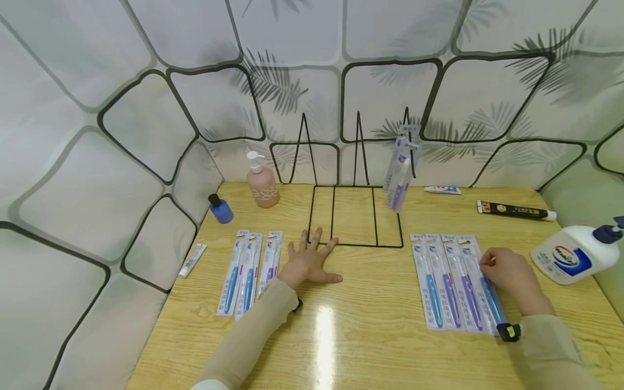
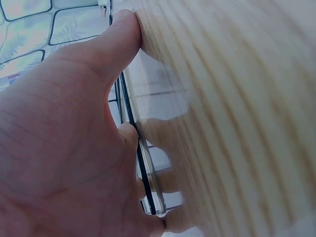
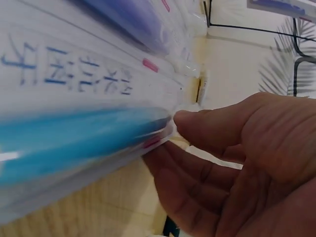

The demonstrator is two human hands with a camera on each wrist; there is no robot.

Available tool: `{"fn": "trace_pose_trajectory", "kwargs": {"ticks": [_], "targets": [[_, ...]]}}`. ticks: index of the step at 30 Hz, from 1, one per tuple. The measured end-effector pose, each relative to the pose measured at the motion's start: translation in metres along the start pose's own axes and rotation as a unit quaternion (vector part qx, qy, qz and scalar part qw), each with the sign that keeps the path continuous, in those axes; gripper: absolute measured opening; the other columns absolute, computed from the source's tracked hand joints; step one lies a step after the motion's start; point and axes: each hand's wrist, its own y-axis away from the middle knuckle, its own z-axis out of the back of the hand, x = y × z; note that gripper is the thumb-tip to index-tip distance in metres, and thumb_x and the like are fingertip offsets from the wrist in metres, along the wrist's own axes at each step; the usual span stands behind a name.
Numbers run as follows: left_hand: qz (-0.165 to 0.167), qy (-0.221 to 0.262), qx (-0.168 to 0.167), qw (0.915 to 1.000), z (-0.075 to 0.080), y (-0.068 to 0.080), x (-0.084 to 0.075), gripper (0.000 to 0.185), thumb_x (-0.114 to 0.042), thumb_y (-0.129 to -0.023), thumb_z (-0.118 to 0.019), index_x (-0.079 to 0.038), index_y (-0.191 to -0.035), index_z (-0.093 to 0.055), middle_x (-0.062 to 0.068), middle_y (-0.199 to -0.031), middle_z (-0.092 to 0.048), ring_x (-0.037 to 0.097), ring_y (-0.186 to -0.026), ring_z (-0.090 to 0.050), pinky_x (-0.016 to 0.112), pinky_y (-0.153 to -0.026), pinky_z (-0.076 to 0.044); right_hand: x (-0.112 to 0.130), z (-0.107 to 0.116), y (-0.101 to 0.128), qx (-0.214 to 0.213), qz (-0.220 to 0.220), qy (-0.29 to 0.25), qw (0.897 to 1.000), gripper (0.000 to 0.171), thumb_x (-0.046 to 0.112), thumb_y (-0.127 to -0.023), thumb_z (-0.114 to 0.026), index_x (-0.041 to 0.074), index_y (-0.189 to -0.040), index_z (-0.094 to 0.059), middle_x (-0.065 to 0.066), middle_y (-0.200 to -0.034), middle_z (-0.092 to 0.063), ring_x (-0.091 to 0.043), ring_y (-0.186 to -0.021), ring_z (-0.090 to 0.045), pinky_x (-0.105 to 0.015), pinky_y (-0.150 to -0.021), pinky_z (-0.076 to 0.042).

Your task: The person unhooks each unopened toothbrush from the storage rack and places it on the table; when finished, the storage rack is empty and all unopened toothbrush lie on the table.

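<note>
**Q:** Wood-grain table (image 1: 370, 319) — what lay on it, and where were the hands?

**A:** On the person's right, four toothbrushes in clear flat packets lay side by side. The right hand (image 1: 507, 277) pinched the top edge of the outermost blue-handled toothbrush packet (image 1: 489, 292), fingers curled at its rim; the right wrist view showed the fingertips (image 3: 190, 121) meeting the packet's edge. The left hand (image 1: 308, 262) rested flat and relaxed on the table, fingers spread, just in front of the black wire display rack (image 1: 356, 216).

**Q:** Which step did it look like?

**A:** Judging by the packets hanging from the rack's right peg (image 1: 401, 176), a pick-up of the next packet had just begun. The next move likely called for peeling its thin edge cleanly off the table without dragging the purple-handled neighbour (image 1: 469, 290), then aligning its hang-hole with a peg.
</note>
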Motion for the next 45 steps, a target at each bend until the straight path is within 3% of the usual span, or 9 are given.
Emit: {"fn": "trace_pose_trajectory", "kwargs": {"ticks": [8,10,15,22,28,32,36,42,45], "targets": [[0.004,0.001,0.005,1.0000,0.002,0.002,-0.002,0.104,-0.084,-0.080,-0.058,-0.046,-0.162,-0.004,0.002,-0.172,0.017,0.044,-0.157,0.014,0.075,-0.119,-0.007,0.032,0.018,0.002,0.041,-0.027,0.044,0.998,0.025,0.025,-0.098,-0.062,0.000,-0.100,-0.065,-0.013,-0.083,-0.064,-0.025,-0.072,-0.056,-0.035,-0.060,-0.042],[0.004,0.001,0.006,1.0000,0.003,0.003,-0.002,0.104,-0.083,-0.081,-0.058,-0.046,-0.162,-0.005,0.002,-0.172,0.017,0.043,-0.157,0.014,0.075,-0.119,-0.008,0.042,0.022,-0.001,0.024,-0.011,0.042,0.999,0.027,0.027,-0.098,-0.062,0.000,-0.102,-0.065,-0.017,-0.089,-0.068,-0.025,-0.073,-0.059,-0.036,-0.059,-0.044],[0.003,0.002,0.005,1.0000,0.004,0.004,-0.002,0.104,-0.083,-0.081,-0.058,-0.046,-0.162,-0.005,0.003,-0.172,0.016,0.044,-0.157,0.014,0.075,-0.119,-0.008,0.075,0.025,-0.009,-0.064,0.067,0.007,0.996,0.030,0.028,-0.099,-0.062,0.000,-0.107,-0.067,-0.025,-0.105,-0.071,-0.034,-0.082,-0.067,-0.045,-0.065,-0.052],[0.001,0.007,0.001,1.0000,0.005,0.004,-0.002,0.104,-0.082,-0.081,-0.059,-0.046,-0.162,-0.005,0.003,-0.172,0.017,0.044,-0.156,0.014,0.076,-0.119,-0.008,0.124,0.021,-0.018,-0.152,0.172,-0.093,0.969,0.029,0.022,-0.102,-0.060,0.000,-0.119,-0.067,-0.026,-0.121,-0.068,-0.043,-0.109,-0.064,-0.060,-0.086,-0.054],[0.000,-0.003,0.000,1.0000,0.002,0.004,-0.002,0.104,-0.083,-0.081,-0.057,-0.045,-0.162,-0.005,0.004,-0.172,0.016,0.045,-0.157,0.013,0.076,-0.119,-0.009,0.152,0.018,-0.028,-0.183,0.230,-0.172,0.940,0.029,0.012,-0.098,-0.066,0.001,-0.124,-0.066,-0.022,-0.146,-0.055,-0.045,-0.132,-0.051,-0.064,-0.097,-0.048],[0.000,-0.005,0.000,1.0000,0.001,0.003,-0.002,0.104,-0.084,-0.081,-0.056,-0.045,-0.162,-0.004,0.004,-0.172,0.016,0.045,-0.157,0.014,0.076,-0.119,-0.010,0.163,0.017,-0.035,-0.186,0.259,-0.206,0.925,0.028,0.009,-0.096,-0.068,0.001,-0.122,-0.068,-0.021,-0.154,-0.048,-0.046,-0.141,-0.044,-0.065,-0.103,-0.045],[0.001,-0.002,-0.002,1.0000,0.001,0.003,-0.002,0.104,-0.083,-0.081,-0.057,-0.045,-0.162,-0.005,0.004,-0.172,0.016,0.045,-0.157,0.013,0.076,-0.119,-0.010,0.173,0.016,-0.041,-0.192,0.269,-0.220,0.918,0.026,0.005,-0.094,-0.068,0.000,-0.120,-0.069,-0.023,-0.149,-0.051,-0.045,-0.140,-0.045,-0.065,-0.105,-0.044],[-0.001,0.001,-0.001,1.0000,0.001,0.004,-0.003,0.104,-0.082,-0.081,-0.058,-0.045,-0.162,-0.004,0.005,-0.172,0.016,0.045,-0.156,0.013,0.076,-0.118,-0.010,0.184,0.015,-0.047,-0.221,0.277,-0.222,0.908,0.025,0.001,-0.095,-0.064,0.001,-0.119,-0.070,-0.019,-0.123,-0.066,-0.040,-0.120,-0.060,-0.062,-0.102,-0.048],[-0.001,0.001,-0.001,1.0000,0.002,0.004,-0.003,0.104,-0.083,-0.081,-0.058,-0.045,-0.162,-0.004,0.005,-0.172,0.016,0.045,-0.156,0.013,0.076,-0.118,-0.010,0.187,0.016,-0.047,-0.229,0.279,-0.225,0.905,0.024,0.000,-0.095,-0.063,0.000,-0.118,-0.071,-0.021,-0.121,-0.069,-0.040,-0.118,-0.062,-0.060,-0.100,-0.050]]}}
